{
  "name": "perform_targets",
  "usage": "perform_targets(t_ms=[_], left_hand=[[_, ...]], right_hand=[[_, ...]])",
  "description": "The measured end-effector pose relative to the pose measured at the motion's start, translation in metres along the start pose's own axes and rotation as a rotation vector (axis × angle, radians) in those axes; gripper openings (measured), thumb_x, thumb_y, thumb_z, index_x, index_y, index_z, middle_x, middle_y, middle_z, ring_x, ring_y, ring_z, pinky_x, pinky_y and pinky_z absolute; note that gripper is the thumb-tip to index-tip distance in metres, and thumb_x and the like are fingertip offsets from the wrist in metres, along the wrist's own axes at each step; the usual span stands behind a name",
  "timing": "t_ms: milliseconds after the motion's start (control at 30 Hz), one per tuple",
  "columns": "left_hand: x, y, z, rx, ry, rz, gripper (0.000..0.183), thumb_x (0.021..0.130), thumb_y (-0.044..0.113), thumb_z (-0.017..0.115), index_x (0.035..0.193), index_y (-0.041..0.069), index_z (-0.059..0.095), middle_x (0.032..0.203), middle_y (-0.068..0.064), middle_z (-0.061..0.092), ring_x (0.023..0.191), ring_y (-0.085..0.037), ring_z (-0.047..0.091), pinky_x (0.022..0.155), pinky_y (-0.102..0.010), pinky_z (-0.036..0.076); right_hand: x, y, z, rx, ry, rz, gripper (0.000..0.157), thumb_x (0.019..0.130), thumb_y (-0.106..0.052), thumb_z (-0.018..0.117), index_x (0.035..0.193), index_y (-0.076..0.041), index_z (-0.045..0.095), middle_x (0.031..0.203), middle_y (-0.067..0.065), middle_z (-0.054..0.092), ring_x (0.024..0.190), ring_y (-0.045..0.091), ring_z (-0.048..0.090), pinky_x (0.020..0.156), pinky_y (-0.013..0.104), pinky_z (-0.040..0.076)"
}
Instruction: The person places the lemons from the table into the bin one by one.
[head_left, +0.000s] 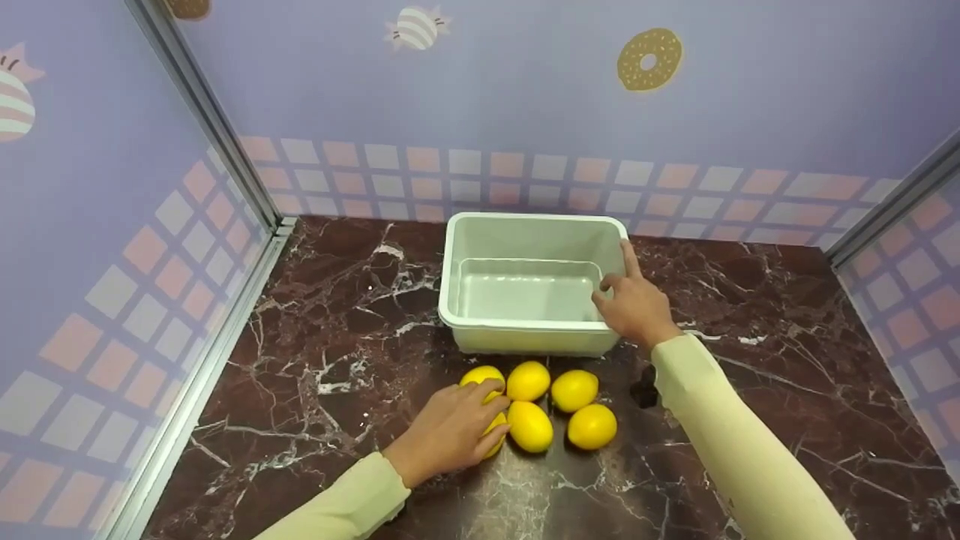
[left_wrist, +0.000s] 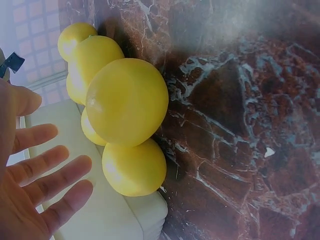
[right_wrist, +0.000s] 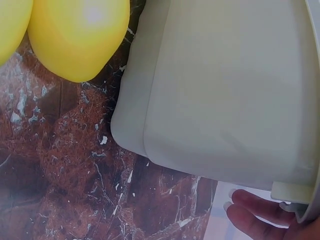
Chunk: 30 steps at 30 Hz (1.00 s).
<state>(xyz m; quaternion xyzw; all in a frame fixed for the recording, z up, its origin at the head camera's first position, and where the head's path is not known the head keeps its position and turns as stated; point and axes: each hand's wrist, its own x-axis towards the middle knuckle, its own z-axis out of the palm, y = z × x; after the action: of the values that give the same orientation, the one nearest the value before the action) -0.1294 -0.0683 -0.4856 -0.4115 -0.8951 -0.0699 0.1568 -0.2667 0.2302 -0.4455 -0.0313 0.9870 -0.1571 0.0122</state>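
1. Lilac covers the left panel (head_left: pixel 82 187), printed with pink and white squares, and a metal strip (head_left: pixel 206 375) runs along its foot.
2. Next comes the dark red marbled table (head_left: pixel 375 337), veined in white, spreading across to the far right.
3. Reaching in from the near edge, a cream left sleeve (head_left: pixel 345 499) leads to the left hand (head_left: pixel 454 424). From the left wrist I see its fingers relaxed and spread apart; whether they touch fruit, I cannot tell.
4. Beneath that hand are two partly covered lemons, an upper-left lemon (head_left: pixel 478 373) and a lower-left lemon (head_left: pixel 495 422).
5. Four more sit close by to the right — a top-middle lemon (head_left: pixel 529 381), a bottom-middle lemon (head_left: pixel 530 426), an upper-right lemon (head_left: pixel 575 390) and a lower-right lemon (head_left: pixel 592 426).
6. Directly behind the fruit stands a white bin (head_left: pixel 536 341), upright on the table, near the back wall (head_left: pixel 525 82).
7. At the bin's right rim is the right hand (head_left: pixel 637 304) — index finger stretched along the edge, thumb inside, other fingers hooked beneath the lip, gripping it.
8. Rightmost on the table, the right sleeve (head_left: pixel 727 427) slants toward the near edge.
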Motion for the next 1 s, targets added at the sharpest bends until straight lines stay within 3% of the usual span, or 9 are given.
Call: perform_targets(t_ms=[433,1000], left_hand=[[-0.003,0.002,0.007,-0.028,-0.059,-0.009,0.028,0.087,0.039,0.066,0.102,0.016,0.068,0.112,-0.001,0.064,0.09,-0.015,0.064,0.074,-0.031,0.056],[-0.007,0.004,0.016,-0.01,-0.13,-0.033,0.04,0.083,0.043,0.069,0.112,0.015,0.063,0.118,-0.002,0.062,0.096,-0.018,0.061,0.065,-0.032,0.057]], right_hand=[[0.0,0.0,0.0,-0.009,-0.006,0.004,0.038,0.092,-0.038,0.048,0.103,-0.007,0.067,0.164,0.008,-0.001,0.094,0.041,0.063,0.078,0.059,0.051],[0.0,-0.001,-0.001,0.002,0.011,0.006,0.036,0.092,-0.036,0.048,0.1,-0.007,0.066,0.164,0.008,0.002,0.093,0.04,0.064,0.079,0.057,0.051]])
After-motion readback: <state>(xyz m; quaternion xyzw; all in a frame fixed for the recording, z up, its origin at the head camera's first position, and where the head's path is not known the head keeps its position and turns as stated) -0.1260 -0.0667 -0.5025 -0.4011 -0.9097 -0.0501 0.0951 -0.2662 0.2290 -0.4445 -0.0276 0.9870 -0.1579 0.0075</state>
